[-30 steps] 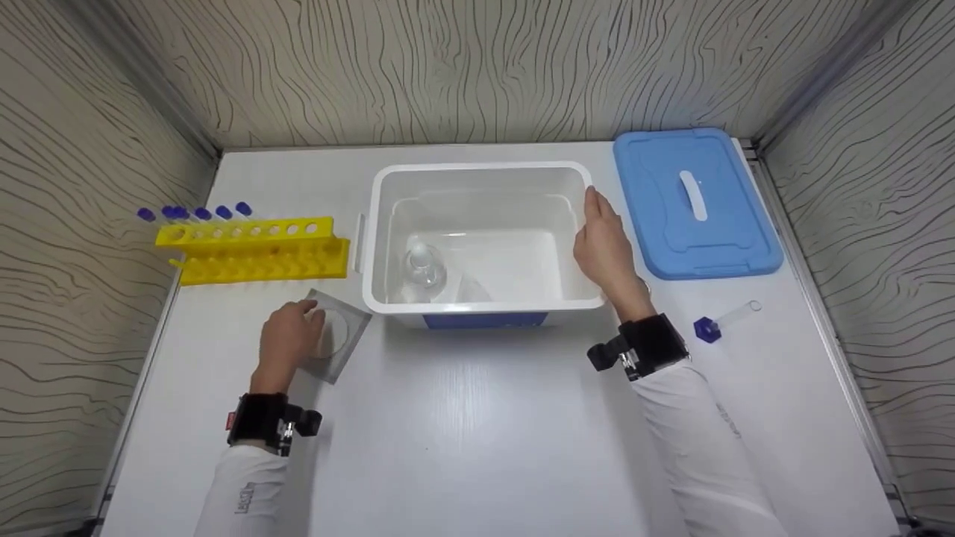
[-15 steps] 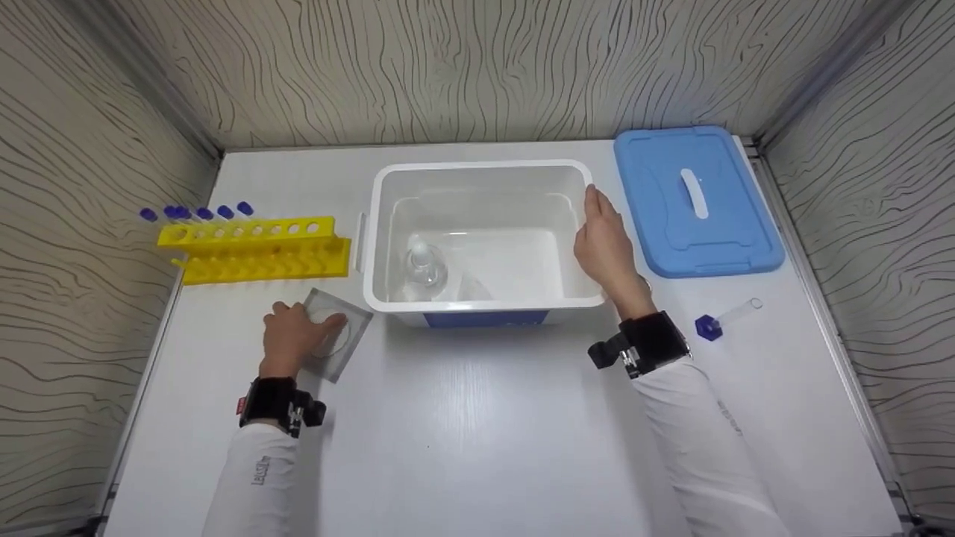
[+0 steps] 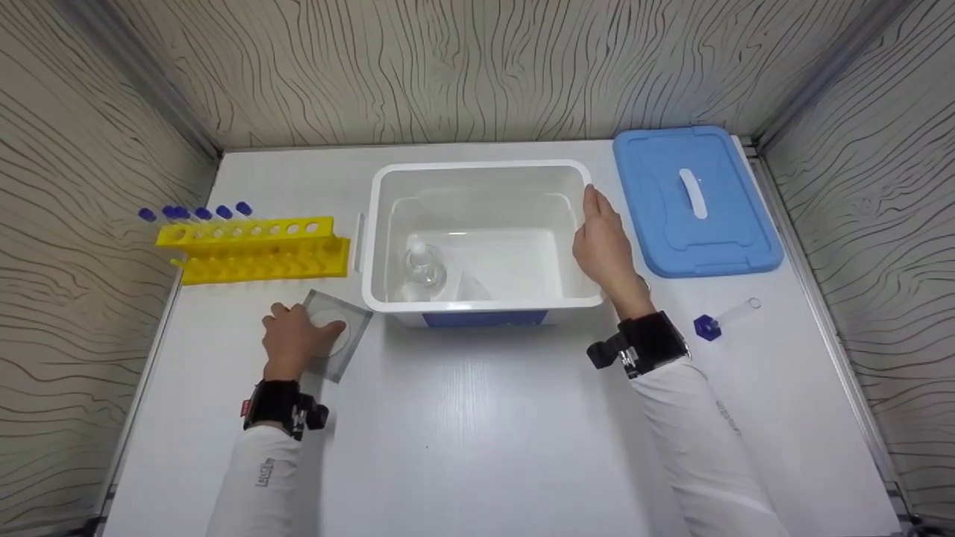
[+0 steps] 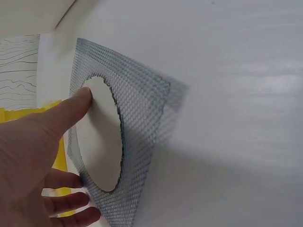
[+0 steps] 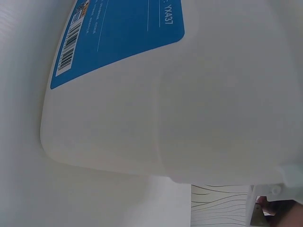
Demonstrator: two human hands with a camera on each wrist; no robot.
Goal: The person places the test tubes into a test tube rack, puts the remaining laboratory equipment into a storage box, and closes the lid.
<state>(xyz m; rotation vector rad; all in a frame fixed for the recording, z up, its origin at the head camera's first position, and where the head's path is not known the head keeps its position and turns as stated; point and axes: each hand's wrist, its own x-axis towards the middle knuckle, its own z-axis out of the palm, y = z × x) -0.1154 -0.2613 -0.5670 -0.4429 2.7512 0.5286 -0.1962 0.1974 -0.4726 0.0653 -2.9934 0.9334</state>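
Note:
A square wire gauze (image 3: 349, 349) with a pale round centre lies on the table left of the white box. My left hand (image 3: 289, 337) is over its left side, thumb and fingers spread apart. In the left wrist view the thumb (image 4: 78, 104) touches the edge of the pale disc (image 4: 102, 142), while the other fingers (image 4: 71, 203) are by the gauze's near edge. My right hand (image 3: 603, 246) rests against the right side of the white box (image 3: 485, 306), its visible fingers straight along the rim; the thumb is hidden. Inside the box are a clear glass vessel (image 3: 424, 270) and a transparent cone-shaped piece (image 3: 470, 287).
A yellow test tube rack (image 3: 250, 235) stands at the left, several purple-capped tubes leaning in its back row. The blue lid (image 3: 694, 224) with a white handle lies at the right. A clear cylinder (image 3: 735, 315) with a purple hexagonal base (image 3: 707, 328) lies before it.
My left hand has spread its thumb away from its fingers across the gauze, then stays nearly still. The gauze, box and right hand look almost unchanged.

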